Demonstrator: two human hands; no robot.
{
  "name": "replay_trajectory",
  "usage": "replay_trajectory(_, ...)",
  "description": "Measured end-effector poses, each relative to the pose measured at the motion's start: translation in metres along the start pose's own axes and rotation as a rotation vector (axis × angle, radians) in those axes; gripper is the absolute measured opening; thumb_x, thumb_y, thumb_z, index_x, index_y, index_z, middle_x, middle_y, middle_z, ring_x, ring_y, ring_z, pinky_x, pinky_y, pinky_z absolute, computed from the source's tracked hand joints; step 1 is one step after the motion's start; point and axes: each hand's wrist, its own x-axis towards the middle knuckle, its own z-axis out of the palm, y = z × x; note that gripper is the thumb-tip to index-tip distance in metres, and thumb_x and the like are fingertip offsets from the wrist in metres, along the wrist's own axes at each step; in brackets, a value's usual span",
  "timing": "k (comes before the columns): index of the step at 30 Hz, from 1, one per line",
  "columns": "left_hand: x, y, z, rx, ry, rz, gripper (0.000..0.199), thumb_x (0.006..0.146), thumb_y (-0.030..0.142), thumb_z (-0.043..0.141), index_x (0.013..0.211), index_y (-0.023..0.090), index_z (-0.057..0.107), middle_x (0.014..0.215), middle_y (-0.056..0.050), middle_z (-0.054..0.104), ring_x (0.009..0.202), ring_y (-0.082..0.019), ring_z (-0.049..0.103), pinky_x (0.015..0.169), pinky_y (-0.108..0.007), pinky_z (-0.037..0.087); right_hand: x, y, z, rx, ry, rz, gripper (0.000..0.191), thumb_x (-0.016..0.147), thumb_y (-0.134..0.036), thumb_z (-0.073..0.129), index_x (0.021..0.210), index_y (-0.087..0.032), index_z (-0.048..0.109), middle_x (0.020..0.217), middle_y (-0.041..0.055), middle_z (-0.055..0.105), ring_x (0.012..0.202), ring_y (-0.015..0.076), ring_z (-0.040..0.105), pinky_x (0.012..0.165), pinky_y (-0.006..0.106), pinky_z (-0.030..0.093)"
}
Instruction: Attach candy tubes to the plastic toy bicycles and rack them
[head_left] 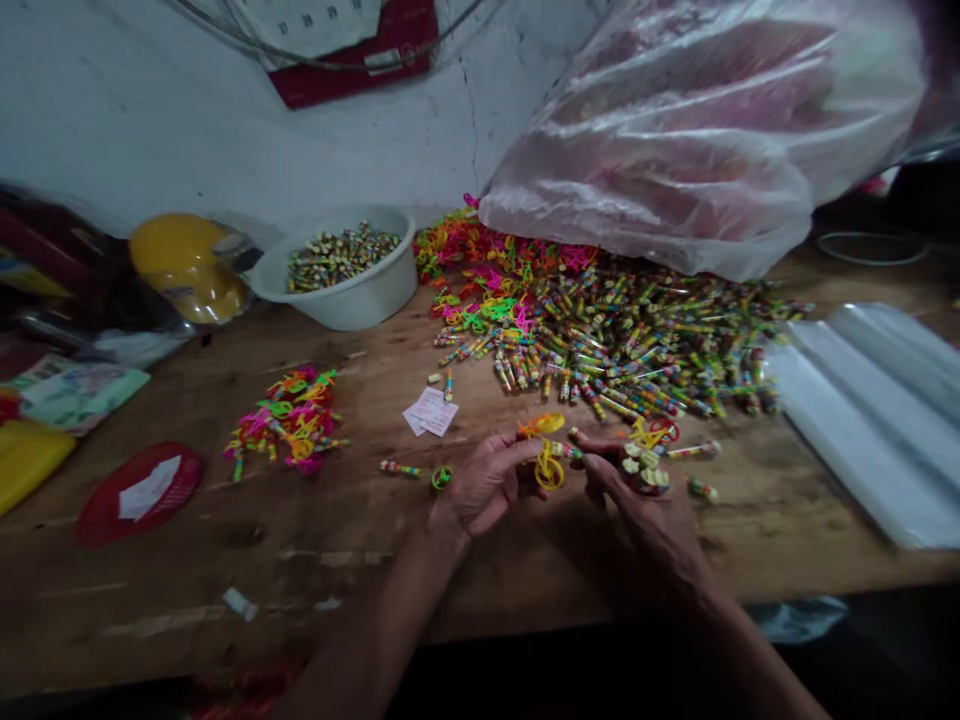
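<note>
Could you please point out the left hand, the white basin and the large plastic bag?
Left hand (487,482): head view, middle of the hand.
White basin (366,304): head view, outer front wall.
Large plastic bag (667,185): head view, front side.

My left grip (491,485) is pinched between thumb and fingers; my right grip (641,505) curls closed just beside it. My bare forearms (409,610) reach forward, angled inward.

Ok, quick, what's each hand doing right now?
Left hand: closed, holding a yellow toy.
Right hand: closed, holding a bunch of tubes; fingertips by another tube, grip unclear.
</note>
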Motion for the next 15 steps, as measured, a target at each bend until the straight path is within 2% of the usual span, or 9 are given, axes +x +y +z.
replay_trajectory(4,0.001,-0.001,0.003,-0.022,-0.071,-0.048,0.023,0.077,0.022,0.066,0.098,0.013,0.063,0.081,-0.005,0.066,0.066,-0.013,0.062,0.054,-0.023,0.05,0.001,0.006,-0.009,0.171,-0.033,0.126,0.034,0.068,-0.041,0.072,0.089,-0.016,0.063,0.06,-0.0012,0.055,0.046,0.0067,0.04,0.04,0.02,0.032)
replay_trajectory(7,0.003,-0.003,0.009,-0.034,-0.076,-0.096,0.027,0.077,0.02,0.065,0.103,0.012,0.062,0.083,-0.006,0.065,0.066,-0.013,0.062,0.054,-0.023,0.051,0.0,0.015,-0.017,0.257,-0.043,0.196,0.033,0.068,-0.04,0.072,0.089,-0.016,0.062,0.062,-0.0016,0.053,0.05,0.0078,0.043,0.044,0.02,0.034)
replay_trajectory(11,0.006,-0.007,0.019,-0.045,-0.063,-0.106,0.029,0.076,0.021,0.066,0.103,0.012,0.063,0.089,-0.008,0.065,0.066,-0.012,0.061,0.054,-0.023,0.05,0.0,0.019,-0.027,0.143,-0.017,0.185,0.029,0.071,-0.04,0.07,0.089,-0.019,0.063,0.068,-0.001,0.057,0.06,0.0117,0.051,0.056,0.024,0.042)
replay_trajectory(15,0.004,-0.012,0.023,0.06,0.035,-0.023,0.031,0.073,0.031,0.067,0.099,0.014,0.066,0.085,-0.007,0.066,0.067,-0.014,0.06,0.055,-0.023,0.048,0.0,0.014,-0.031,-0.15,-0.028,0.022,0.026,0.074,-0.043,0.067,0.086,-0.02,0.065,0.078,0.0009,0.064,0.071,0.0156,0.057,0.066,0.026,0.045)
